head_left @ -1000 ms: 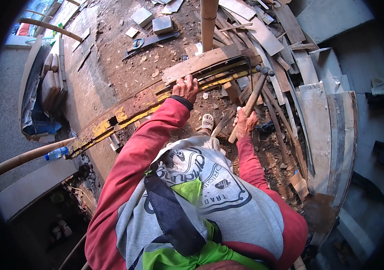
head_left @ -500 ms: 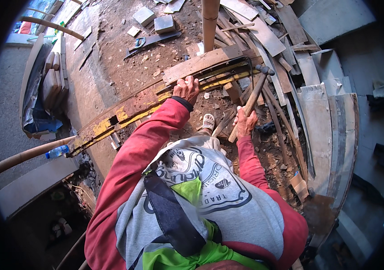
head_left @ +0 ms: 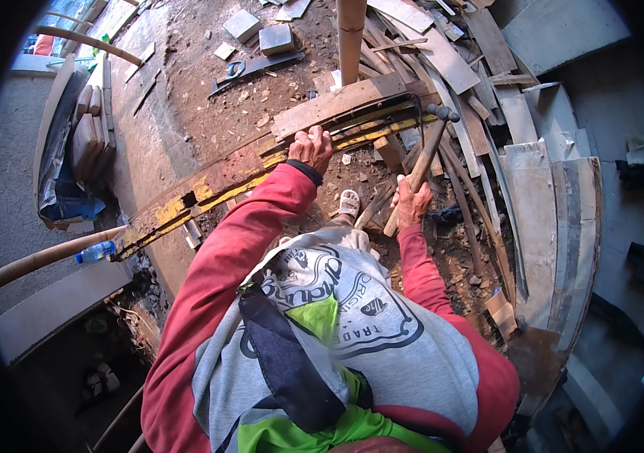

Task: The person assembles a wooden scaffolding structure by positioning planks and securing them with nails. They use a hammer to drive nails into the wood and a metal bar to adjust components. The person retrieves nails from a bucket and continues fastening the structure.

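My left hand [head_left: 311,149] is closed, its fingers curled at the lower edge of a short wooden plank [head_left: 337,106]. A thin dark metal bar [head_left: 417,106] with a bent end runs alongside that plank toward these fingers; what they close on is partly hidden. Beneath lies a long rusty beam [head_left: 220,178] with worn yellow paint, slanting across in front of me. My right hand [head_left: 412,202] is wrapped round the wooden handle of a hammer [head_left: 429,151]. The hammer's dark head points away from me, near the right end of the beam.
An upright bamboo pole [head_left: 350,45] stands just beyond the plank. Loose boards [head_left: 443,60] pile up at the far right. A handsaw [head_left: 254,72] and grey blocks [head_left: 276,40] lie on the dirt ahead. A plastic bottle [head_left: 96,252] rests by the beam's left end.
The bent end of the dark bar reaches slightly lower beside the beam. Both hands and the hammer stay nearly where they were.
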`<action>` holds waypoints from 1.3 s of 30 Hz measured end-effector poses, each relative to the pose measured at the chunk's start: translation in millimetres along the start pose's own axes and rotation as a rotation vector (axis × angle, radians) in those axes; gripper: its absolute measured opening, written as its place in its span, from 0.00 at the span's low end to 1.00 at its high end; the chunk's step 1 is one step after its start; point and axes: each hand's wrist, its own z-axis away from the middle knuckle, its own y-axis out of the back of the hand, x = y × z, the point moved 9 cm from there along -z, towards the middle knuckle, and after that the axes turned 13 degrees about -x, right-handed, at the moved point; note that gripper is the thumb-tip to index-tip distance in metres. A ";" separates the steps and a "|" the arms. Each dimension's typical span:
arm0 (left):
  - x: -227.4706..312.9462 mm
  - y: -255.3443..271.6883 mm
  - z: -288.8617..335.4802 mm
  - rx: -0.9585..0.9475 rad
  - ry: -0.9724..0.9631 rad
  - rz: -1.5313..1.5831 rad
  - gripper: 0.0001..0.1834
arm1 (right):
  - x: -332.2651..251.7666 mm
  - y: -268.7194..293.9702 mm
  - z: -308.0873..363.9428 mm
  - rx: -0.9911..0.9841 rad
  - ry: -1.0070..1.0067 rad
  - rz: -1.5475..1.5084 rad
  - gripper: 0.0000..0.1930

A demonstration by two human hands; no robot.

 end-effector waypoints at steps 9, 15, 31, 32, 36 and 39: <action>0.0 -15.1 0.2 0.029 -0.002 0.021 0.22 | 3.0 4.3 -1.2 0.005 0.014 -0.018 0.19; -3.1 0.5 -0.7 -0.090 0.017 0.101 0.22 | 8.8 7.7 -0.9 0.016 0.002 -0.026 0.19; -4.9 10.6 0.0 -0.105 -0.002 0.139 0.25 | 11.0 11.5 8.0 0.026 -0.023 -0.028 0.15; -5.2 12.0 0.4 -0.083 -0.007 0.143 0.25 | 10.2 10.7 8.0 0.025 -0.021 -0.040 0.15; -6.2 16.9 2.1 -0.018 -0.018 0.166 0.24 | 6.2 9.0 9.0 0.028 -0.019 -0.037 0.15; -5.1 18.5 -0.3 -0.007 -0.015 0.166 0.20 | 5.9 9.4 7.4 0.021 0.000 -0.036 0.15</action>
